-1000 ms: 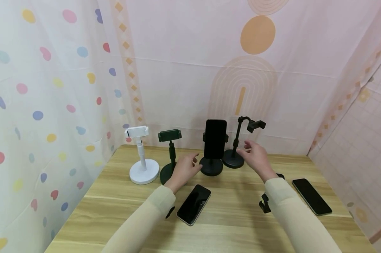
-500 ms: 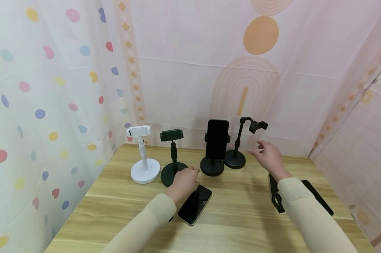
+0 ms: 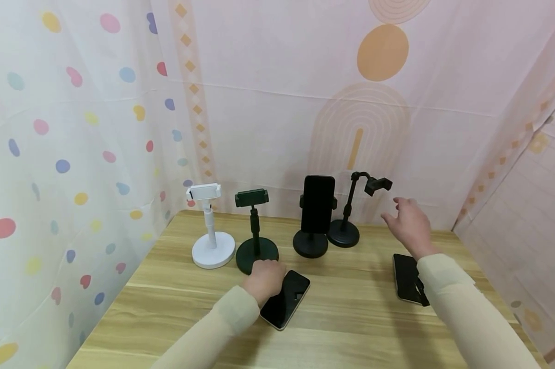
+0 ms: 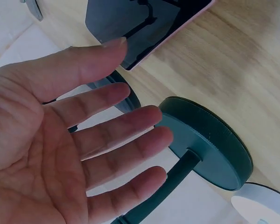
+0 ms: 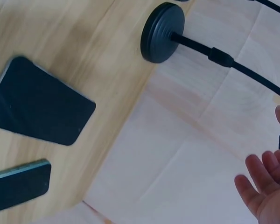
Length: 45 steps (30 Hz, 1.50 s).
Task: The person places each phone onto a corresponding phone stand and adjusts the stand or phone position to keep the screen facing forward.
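Note:
My left hand (image 3: 264, 281) is over the near-left phone (image 3: 290, 297), which lies screen up on the table. In the left wrist view its fingers are spread and slightly bent with nothing in them, beside a dark green phone stand (image 4: 205, 140). My right hand (image 3: 410, 225) hovers in the air to the right of a black gooseneck phone stand (image 3: 344, 233), its fingers loosely bent around nothing. The stand's clamp (image 3: 377, 185) is just above and left of that hand. Another phone (image 3: 318, 204) stands upright in a black phone stand (image 3: 310, 246).
A white phone stand (image 3: 212, 251) is at the far left of the wooden table (image 3: 342, 312). At the right lies a phone (image 3: 404, 274), and a further phone (image 5: 19, 186) beside it is hidden by my sleeve in the head view. Patterned curtains (image 3: 259, 102) hang behind.
My left hand has come down and nearer, from beside the stands to over the phone. My right hand has moved right, away from the gooseneck stand's base.

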Tool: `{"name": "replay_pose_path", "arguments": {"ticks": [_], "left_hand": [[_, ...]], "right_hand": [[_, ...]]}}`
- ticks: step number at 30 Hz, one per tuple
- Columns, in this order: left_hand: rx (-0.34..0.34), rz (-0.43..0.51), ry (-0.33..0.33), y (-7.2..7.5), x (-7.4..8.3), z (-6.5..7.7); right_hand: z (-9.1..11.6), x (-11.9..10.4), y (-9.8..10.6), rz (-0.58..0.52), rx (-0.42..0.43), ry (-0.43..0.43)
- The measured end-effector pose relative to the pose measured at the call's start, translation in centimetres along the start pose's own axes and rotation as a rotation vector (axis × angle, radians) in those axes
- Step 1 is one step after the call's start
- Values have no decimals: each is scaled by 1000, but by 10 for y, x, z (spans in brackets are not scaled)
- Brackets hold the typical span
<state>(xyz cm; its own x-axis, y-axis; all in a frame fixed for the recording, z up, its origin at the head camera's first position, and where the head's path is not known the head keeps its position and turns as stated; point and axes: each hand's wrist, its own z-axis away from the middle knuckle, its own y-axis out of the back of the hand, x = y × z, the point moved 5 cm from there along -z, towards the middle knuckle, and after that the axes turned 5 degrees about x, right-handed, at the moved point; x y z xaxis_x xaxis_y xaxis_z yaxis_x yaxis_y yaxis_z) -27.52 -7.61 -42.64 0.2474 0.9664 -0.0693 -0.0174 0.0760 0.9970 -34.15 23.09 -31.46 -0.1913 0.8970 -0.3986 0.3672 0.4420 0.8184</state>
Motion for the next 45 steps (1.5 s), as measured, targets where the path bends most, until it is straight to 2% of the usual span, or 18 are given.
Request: {"name": "replay_pose_path", "arguments": {"ticks": [4,9,15,26,33,37,45], "left_hand": [[-50,-30,30,-1,-1,1],[-89,-32,52,-4,-3,0],[-91,-31,60,-3,-4,2],[-49,-43,13,-4,-6,5],[-45,-37,1,-5,-9,6],[-54,-34,9,-7,-11,5],[-83,-29,30,-8,-12,6]], "right_hand": [[-7,0,6,21,42,17],[-17,-4,11,50,79,98],[-30,-11,10,136,77,198],[-44,-29,5,211,80,284],[-48,-33,-2,220,65,282],[-48,-35,-2,202,115,294],[-46,-38,-7,181,215,377]]}}
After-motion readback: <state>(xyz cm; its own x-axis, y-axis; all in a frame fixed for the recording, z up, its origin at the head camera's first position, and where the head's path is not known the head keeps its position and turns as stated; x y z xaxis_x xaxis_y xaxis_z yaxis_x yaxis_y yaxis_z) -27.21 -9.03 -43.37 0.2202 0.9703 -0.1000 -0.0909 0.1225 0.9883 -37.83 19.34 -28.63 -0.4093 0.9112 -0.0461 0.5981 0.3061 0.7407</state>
